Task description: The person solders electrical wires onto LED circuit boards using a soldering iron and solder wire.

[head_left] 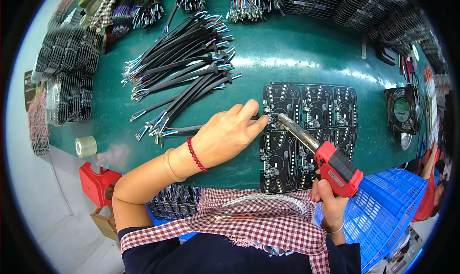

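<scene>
My left hand [229, 131] pinches a black sleeved cable [186, 129] close to its end. The cable's tail with stripped coloured wires sticks out behind the hand, to the left. Its front end meets the left edge of a black circuit board panel [282, 147], which is made of several joined boards with small white and silver parts. In my right hand [331, 202] is a red and black soldering gun [338, 171], gripped from below. Its metal barrel points up and left, with the tip at the board's edge beside my left fingertips. The exact contact point is too small to make out.
Loose black cables [187, 58] lie piled left of the board, with bundled ones [254, 3] behind. Stacked boards [64, 92] stand at far left and back right. A small fan [402, 110] sits on the right, a tape roll [86, 146] at front left, a blue crate [383, 202] below right.
</scene>
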Demonstrator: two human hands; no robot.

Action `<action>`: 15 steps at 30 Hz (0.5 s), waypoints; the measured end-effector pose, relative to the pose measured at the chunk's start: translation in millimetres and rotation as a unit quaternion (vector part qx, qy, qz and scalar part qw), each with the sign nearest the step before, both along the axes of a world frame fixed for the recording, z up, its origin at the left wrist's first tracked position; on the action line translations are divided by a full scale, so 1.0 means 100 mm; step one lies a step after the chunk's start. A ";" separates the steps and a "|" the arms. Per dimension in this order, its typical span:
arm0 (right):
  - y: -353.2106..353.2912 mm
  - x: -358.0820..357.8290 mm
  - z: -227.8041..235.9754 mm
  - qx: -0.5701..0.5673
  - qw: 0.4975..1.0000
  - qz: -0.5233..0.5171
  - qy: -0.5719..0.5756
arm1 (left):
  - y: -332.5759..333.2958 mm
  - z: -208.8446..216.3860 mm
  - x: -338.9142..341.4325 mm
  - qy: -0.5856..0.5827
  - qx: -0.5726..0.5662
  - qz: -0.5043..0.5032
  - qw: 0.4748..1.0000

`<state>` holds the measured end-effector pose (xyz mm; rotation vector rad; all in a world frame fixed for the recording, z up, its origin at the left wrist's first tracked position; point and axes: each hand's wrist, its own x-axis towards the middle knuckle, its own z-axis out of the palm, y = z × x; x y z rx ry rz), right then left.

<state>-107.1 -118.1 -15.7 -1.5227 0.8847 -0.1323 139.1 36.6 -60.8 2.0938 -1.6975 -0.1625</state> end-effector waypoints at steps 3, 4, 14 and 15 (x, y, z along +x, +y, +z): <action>-0.01 -0.12 -0.13 -0.082 0.996 0.021 0.001 | -0.01 0.02 -0.01 0.000 0.003 0.000 1.000; -0.02 -0.12 -0.14 -0.082 0.996 0.021 0.001 | -0.01 0.02 -0.01 -0.002 0.006 0.001 1.000; 0.04 0.01 -0.02 -0.020 0.999 -0.026 -0.034 | -0.03 0.01 0.00 0.004 0.013 0.003 1.000; 0.04 0.06 0.04 0.022 0.996 -0.071 -0.050 | -0.03 0.01 0.00 0.006 0.015 -0.001 1.000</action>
